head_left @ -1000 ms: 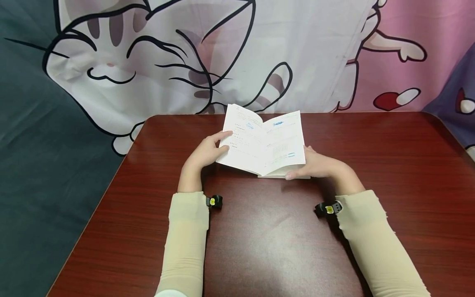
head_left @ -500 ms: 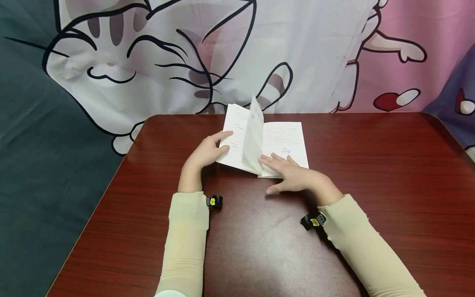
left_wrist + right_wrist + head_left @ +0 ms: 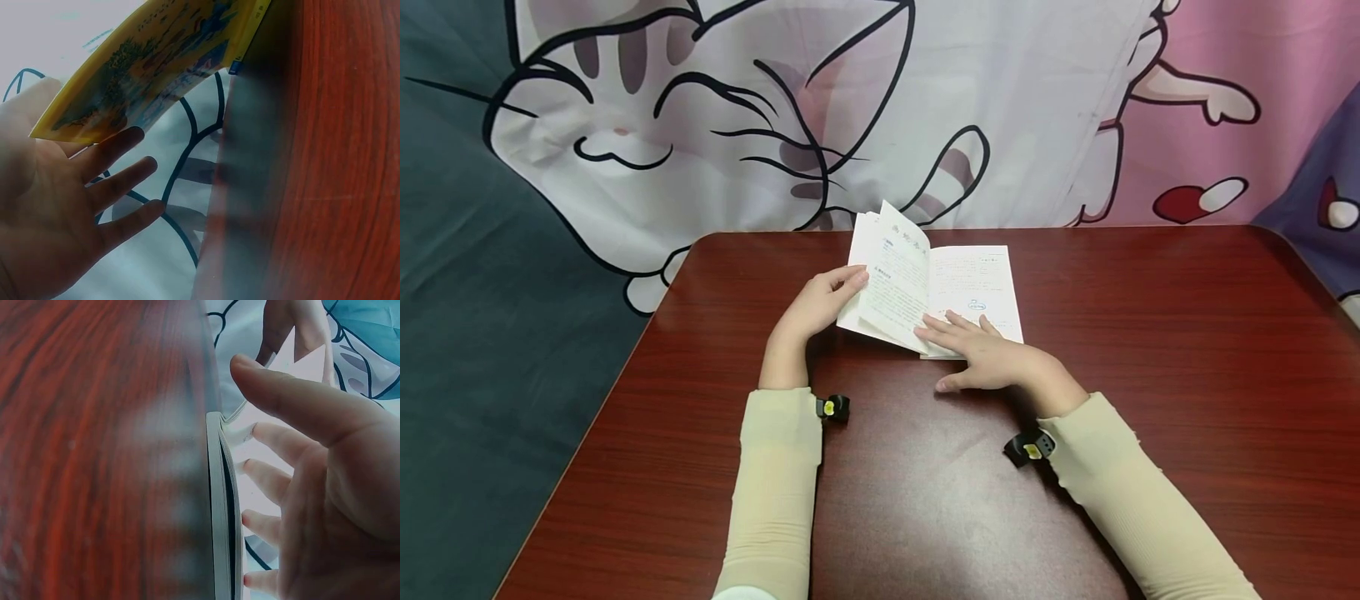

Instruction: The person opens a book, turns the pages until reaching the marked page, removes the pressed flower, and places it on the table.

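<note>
An open book (image 3: 973, 275) lies toward the far edge of the table, its left half raised. My left hand (image 3: 815, 307) holds the left edge, thumb on top over the pages. In the left wrist view its other fingers spread below the yellow illustrated cover (image 3: 144, 75). One printed leaf (image 3: 895, 279) leans over the left half, its upper corner sticking up. My right hand (image 3: 992, 357) rests with straight, spread fingers on the lower right page beside the fold. The right wrist view shows the book's page edges (image 3: 220, 512) against the tabletop, fingertips touching the page.
The reddish-brown wooden table (image 3: 910, 500) extends around the book. Behind its far edge hangs a curtain (image 3: 1030, 108) with cartoon cat prints. A small black wrist camera (image 3: 835, 408) sits at the left cuff, another wrist camera (image 3: 1028, 447) at the right.
My right hand has moved from the right page edge leftward to near the fold. A leaf has turned over to the left, and my left thumb has shifted up slightly.
</note>
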Tool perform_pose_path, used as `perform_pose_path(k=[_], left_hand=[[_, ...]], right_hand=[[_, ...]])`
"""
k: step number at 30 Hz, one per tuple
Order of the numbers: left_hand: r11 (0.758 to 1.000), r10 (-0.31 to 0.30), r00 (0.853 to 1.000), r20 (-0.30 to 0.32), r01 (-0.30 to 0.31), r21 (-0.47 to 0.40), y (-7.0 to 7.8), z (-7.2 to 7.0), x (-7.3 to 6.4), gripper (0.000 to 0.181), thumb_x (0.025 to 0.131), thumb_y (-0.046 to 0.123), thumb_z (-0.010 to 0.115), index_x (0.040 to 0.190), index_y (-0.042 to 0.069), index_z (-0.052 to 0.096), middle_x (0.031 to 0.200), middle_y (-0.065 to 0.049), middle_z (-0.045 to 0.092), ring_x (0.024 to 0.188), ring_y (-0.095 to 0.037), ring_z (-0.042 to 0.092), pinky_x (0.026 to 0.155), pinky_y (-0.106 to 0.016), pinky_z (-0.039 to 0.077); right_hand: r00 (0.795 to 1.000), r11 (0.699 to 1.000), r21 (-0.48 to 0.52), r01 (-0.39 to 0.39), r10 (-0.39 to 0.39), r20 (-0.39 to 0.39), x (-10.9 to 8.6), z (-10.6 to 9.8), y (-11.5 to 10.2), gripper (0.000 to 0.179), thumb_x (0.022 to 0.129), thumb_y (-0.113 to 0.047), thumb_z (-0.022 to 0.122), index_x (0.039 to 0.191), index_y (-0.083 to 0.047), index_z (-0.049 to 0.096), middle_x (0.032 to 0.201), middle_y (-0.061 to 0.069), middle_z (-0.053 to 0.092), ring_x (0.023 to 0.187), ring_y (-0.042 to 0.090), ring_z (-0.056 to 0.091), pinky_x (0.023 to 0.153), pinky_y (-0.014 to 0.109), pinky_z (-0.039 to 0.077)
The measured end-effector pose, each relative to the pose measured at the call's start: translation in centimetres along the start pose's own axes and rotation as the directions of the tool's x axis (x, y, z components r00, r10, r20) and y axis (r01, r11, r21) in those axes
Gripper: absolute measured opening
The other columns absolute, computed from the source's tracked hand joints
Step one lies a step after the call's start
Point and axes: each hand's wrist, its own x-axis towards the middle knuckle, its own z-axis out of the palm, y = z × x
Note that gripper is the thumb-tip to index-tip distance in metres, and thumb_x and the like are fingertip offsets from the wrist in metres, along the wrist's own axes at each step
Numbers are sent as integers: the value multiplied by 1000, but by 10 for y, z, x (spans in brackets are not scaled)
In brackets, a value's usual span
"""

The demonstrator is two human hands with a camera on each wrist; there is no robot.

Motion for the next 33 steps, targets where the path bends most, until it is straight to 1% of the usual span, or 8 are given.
perform_pose_path(k=[5, 11, 15, 17, 21, 27, 30, 33], left_hand=[[1000, -20, 1000, 11, 20, 19, -1, -1, 0, 48, 95, 32, 49, 137, 8, 46, 134, -10, 50, 108, -20, 50, 93, -36, 38], [997, -24, 1000, 17, 22, 80, 0, -2, 0, 49, 94, 25, 52, 139, 7, 43, 139, -9, 44, 125, -18, 39, 102, -37, 29], [996, -22, 1000, 17, 21, 91, -1, -2, 0, 49, 93, 21, 53, 139, 8, 43, 138, -8, 46, 123, -19, 42, 101, -37, 31], [996, -21, 1000, 18, 20, 88, -1, -2, 0, 48, 93, 19, 52, 139, 8, 43, 136, -9, 47, 116, -19, 46, 98, -37, 34], [996, -23, 1000, 17, 21, 82, 0, -2, 0, 48, 92, 18, 52, 139, 9, 43, 135, -9, 49, 108, -20, 49, 94, -36, 36], [997, -38, 999, 19, 37, 71, 0, -2, 0, 51, 93, 17, 51, 142, 12, 40, 134, -9, 49, 98, -22, 51, 89, -35, 39], [997, -30, 999, 22, 28, 73, 0, -2, 0, 52, 92, 16, 51, 143, 14, 37, 136, -9, 47, 101, -22, 50, 91, -36, 38], [998, -19, 999, 30, 17, 64, -1, -3, 0, 56, 93, 15, 51, 145, 16, 32, 141, -7, 41, 111, -21, 46, 96, -37, 35]], right_hand=[[1000, 1000, -3, 0, 0, -2, 0, 0, -1, 76, 81, -41, 68, 145, -20, 32, 153, 3, 19, 138, 34, 6, 100, 66, -1], [1000, 1000, 2, -4, 4, -5, 1, 0, -1, 76, 81, -40, 68, 145, -20, 33, 153, 2, 19, 139, 33, 7, 101, 64, 0], [1000, 1000, 17, -10, 10, -11, 0, -4, 3, 75, 81, -39, 69, 145, -18, 34, 152, 5, 21, 138, 34, 9, 102, 63, 3], [999, 999, 29, -27, 28, -21, -2, -9, 7, 75, 81, -38, 70, 144, -15, 35, 151, 7, 22, 138, 36, 10, 102, 63, 5], [995, 995, 37, -87, 89, -40, -11, -20, 23, 75, 82, -35, 69, 144, -9, 34, 150, 15, 23, 136, 40, 11, 103, 61, 9], [987, 978, 144, -151, 158, -35, -28, -36, 50, 71, 83, -23, 69, 141, 0, 35, 147, 22, 24, 136, 42, 10, 106, 56, 9], [979, 966, 168, -198, 204, -20, -36, -41, 58, 74, 82, -22, 71, 142, 0, 34, 148, 22, 21, 136, 42, 6, 106, 56, 8], [968, 956, 162, -246, 250, -4, -41, -43, 64, 78, 79, -23, 73, 142, -1, 33, 150, 20, 18, 136, 42, 2, 105, 58, 7]])
